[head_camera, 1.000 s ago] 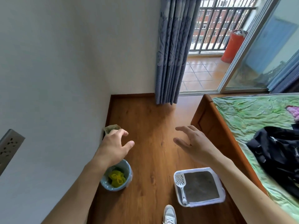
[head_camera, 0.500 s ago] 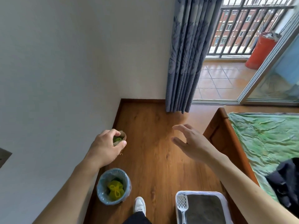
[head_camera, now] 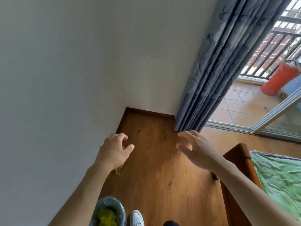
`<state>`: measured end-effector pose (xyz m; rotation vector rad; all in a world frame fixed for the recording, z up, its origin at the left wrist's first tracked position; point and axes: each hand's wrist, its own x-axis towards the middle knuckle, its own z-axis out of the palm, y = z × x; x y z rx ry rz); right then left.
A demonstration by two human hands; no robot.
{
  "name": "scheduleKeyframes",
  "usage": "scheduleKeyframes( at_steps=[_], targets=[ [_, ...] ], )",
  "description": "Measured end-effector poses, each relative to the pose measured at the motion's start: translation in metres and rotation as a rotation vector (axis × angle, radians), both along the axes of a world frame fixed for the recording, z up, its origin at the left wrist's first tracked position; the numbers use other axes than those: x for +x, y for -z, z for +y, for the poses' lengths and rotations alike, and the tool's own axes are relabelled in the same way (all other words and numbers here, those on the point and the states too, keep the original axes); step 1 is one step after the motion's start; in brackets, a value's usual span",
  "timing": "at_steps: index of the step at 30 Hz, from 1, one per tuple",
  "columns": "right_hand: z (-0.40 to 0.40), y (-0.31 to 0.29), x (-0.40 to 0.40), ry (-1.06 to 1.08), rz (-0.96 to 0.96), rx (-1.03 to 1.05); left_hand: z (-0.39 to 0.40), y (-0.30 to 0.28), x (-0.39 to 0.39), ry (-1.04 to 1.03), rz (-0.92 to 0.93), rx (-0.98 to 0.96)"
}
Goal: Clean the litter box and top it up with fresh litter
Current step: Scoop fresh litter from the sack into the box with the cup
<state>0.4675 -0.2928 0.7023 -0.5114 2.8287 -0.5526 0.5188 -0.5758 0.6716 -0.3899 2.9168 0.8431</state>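
Both arms reach forward over the wooden floor (head_camera: 156, 176), toward the room corner.

Left hand (head_camera: 112, 151): fingers spread and curled, thumb apart from them, grip holding nothing. It hovers above a small tan bag (head_camera: 119, 168) with green on it, which sits on the floor against the wall (head_camera: 65, 79). Only the lower edge of the bag shows past the wrist; whether the hand touches it cannot be told.

Right hand (head_camera: 197, 149): fingers loosely spread and slightly bent, grip holding nothing, in the air over bare floor.

Taking the bag as landmark:
- A blue bin (head_camera: 108, 212) lined with clear plastic stands nearer the person than the bag, also along the wall. Crumpled yellow-green material lies inside.
- A white shoe (head_camera: 136, 218) stands on the floor just right of the bin.
- A grey-blue curtain (head_camera: 211, 79) hangs beyond the bag and to its right, its hem reaching the floor.
- A wooden bed frame (head_camera: 236, 160) with a green sheet (head_camera: 280, 176) lies well to the right of the bag.
- Past the curtain, a tiled balcony (head_camera: 241, 103) with a red container (head_camera: 280, 79) and railings.

The litter box is outside the frame; its place cannot be told.
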Motion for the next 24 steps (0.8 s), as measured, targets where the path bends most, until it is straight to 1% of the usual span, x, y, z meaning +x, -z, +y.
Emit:
scheduleKeyframes(
  at_steps=[3,7,12,19,24],
  targets=[
    [-0.024,0.007,-0.03,-0.024,-0.047,-0.014,-0.022,0.007,-0.021,-0.04,-0.039,0.017],
    [-0.055,0.021,-0.074,-0.086,-0.089,0.035,-0.047,0.02,-0.045,-0.089,-0.105,0.025],
    [-0.087,0.042,-0.15,-0.164,-0.183,0.008,-0.071,0.035,-0.083,-0.189,-0.171,0.035],
    [-0.126,0.089,-0.268,-0.294,-0.268,-0.019,-0.088,0.066,-0.15,-0.344,-0.297,0.023],
    [-0.156,0.131,-0.314,-0.337,-0.292,0.014,-0.093,0.105,-0.184,-0.421,-0.309,0.043]
  ],
)
